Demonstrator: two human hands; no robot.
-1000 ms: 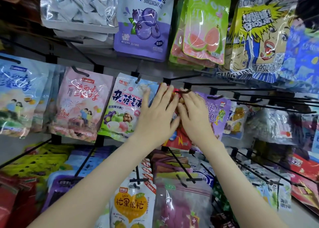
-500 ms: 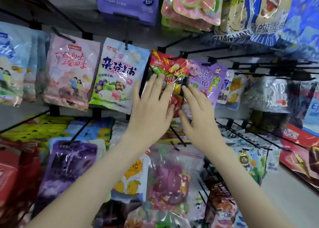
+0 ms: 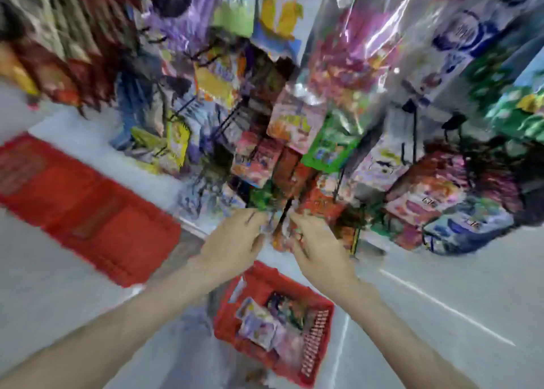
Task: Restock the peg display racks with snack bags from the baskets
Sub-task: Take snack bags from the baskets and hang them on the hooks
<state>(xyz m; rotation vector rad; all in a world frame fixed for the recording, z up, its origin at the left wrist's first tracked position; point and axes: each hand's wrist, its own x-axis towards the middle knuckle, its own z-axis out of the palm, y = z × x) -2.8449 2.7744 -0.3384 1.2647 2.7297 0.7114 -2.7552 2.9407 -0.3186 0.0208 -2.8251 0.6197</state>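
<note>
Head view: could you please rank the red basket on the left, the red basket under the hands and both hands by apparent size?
Largest: red basket on the left.
Next: red basket under the hands.
Smallest: left hand and right hand, alike.

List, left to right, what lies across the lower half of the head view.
Order: red basket on the floor → left hand → right hand → white floor line. The second red basket, holding snack bags, overlaps both hands, so it is left out.
</note>
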